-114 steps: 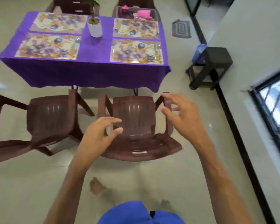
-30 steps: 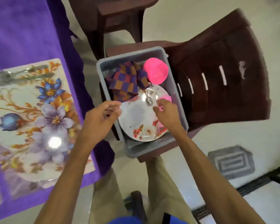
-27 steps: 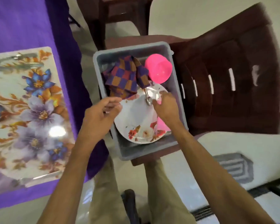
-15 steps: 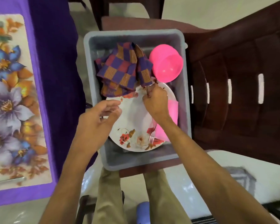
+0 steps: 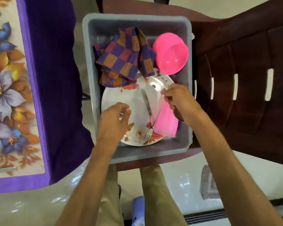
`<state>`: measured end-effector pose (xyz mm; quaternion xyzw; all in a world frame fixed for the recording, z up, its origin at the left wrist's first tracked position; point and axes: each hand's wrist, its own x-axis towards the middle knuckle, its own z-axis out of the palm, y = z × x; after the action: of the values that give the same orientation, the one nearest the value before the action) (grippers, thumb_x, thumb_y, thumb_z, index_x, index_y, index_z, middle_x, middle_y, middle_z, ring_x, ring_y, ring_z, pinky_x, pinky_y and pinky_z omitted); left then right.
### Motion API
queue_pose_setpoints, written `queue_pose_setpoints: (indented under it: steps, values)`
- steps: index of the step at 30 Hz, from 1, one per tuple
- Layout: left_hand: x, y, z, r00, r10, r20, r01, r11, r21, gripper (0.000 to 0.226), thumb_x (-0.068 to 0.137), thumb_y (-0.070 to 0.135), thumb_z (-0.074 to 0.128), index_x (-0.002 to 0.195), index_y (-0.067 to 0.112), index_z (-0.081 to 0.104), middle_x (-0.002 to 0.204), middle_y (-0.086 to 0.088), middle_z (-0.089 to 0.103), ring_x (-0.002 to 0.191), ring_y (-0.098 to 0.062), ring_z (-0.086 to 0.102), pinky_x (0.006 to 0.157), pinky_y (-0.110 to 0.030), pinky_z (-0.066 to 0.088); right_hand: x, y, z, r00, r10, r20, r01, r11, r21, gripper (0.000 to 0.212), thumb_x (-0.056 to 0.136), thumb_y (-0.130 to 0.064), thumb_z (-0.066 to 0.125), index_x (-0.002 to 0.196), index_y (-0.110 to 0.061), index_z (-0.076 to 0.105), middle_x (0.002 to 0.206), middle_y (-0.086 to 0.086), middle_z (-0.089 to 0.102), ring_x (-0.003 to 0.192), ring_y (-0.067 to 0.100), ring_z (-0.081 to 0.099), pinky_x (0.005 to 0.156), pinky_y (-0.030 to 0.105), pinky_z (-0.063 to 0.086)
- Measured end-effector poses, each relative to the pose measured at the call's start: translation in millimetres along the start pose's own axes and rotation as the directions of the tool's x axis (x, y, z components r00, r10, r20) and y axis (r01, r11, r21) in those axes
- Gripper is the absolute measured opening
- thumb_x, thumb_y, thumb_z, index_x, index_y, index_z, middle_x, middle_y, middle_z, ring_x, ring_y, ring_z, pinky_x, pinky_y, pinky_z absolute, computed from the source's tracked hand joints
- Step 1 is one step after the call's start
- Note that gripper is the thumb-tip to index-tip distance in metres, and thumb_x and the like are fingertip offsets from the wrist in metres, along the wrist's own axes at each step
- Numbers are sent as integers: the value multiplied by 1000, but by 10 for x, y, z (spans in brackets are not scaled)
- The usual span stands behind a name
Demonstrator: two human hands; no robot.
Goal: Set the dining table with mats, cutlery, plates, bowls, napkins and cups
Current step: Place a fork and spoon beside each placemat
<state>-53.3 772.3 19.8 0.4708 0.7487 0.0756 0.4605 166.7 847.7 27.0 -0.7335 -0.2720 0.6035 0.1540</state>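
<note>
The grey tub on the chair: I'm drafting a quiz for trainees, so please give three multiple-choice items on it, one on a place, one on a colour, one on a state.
1. Where in the grey tub does the pink bowl lie?
A. far right corner
B. near left corner
C. under the plate

2. What colour is the folded napkin lying at the plate's right edge?
A. green
B. pink
C. white

3. What is the right hand doing?
A. resting flat on the chair
B. lifting the bowl
C. gripping cutlery over the floral plate

Answers:
1 A, the bowl sits beside the checked cloth at the far right of the tub.
2 B, it is the same bright pink as the bowl.
3 C, its fingers are curled round a metal handle above the plate, while the left hand hovers over the plate's left side.
</note>
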Motion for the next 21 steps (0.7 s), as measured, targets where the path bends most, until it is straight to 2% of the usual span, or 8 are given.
queue_pose_setpoints:
  steps: [2,4,6,9,12,17,19,21]
  values:
    - [10,88,296,997,-9,-77,10,1000,6,34,101,49,62,120,20,68,109,4,75,94,-13,71,84,-38,61,-151,44,-136,993,-20,-113,11,997,-82,12,91,-18,61,81,-23,64,70,-12,52,59,5,48,58,24,36]
    - [28,311,555,994,-69,-87,72,997,29,54,93,65,64,121,19,62,111,3,72,97,-19,70,86,-41,61,-278,80,-225,985,-40,-169,27,997,-77,15,90,-17,59,85,-24,71,76,-13,52,69,8,48,63,26,37]
    - [103,518,745,993,-107,-60,112,989,97,68,85,72,70,123,18,55,110,1,70,95,-21,70,83,-42,62,-360,103,-242,983,-30,-182,17,997,-72,16,90,-16,59,85,-23,72,78,-10,55,70,10,50,63,27,38]
    - [274,682,911,990,-133,-57,139,982,126,58,89,42,80,128,13,49,116,-8,70,103,-31,71,91,-47,61,-456,107,-227,983,-22,-180,1,993,-119,17,94,-21,61,79,-23,70,82,-2,61,71,12,55,66,27,40]
    - [360,713,935,993,-96,-75,107,982,158,46,96,16,74,134,9,49,120,-13,69,110,-33,69,96,-44,57,-493,136,-192,989,-23,-149,6,993,-114,18,97,-27,60,89,-20,74,82,0,66,77,10,60,70,26,42]
    - [425,602,801,980,-88,-176,104,991,81,65,88,10,80,141,12,44,114,-13,71,105,-36,71,94,-44,58,-474,182,-173,988,5,-153,-17,997,-80,21,100,-26,57,97,-20,77,81,0,67,82,10,62,72,23,43]
    - [457,516,702,981,-91,-173,107,990,86,59,86,11,81,135,10,47,110,-15,72,101,-35,71,90,-40,57,-486,207,-161,988,-6,-154,-10,994,-108,21,101,-25,58,97,-18,77,81,2,67,75,11,60,62,18,46]
    - [472,436,597,981,-86,-173,105,989,106,50,86,11,79,128,10,52,107,-14,74,97,-33,71,82,-34,51,-485,254,-115,988,-48,-145,21,983,-182,21,101,-23,58,97,-13,76,83,6,69,72,19,62,63,23,51]
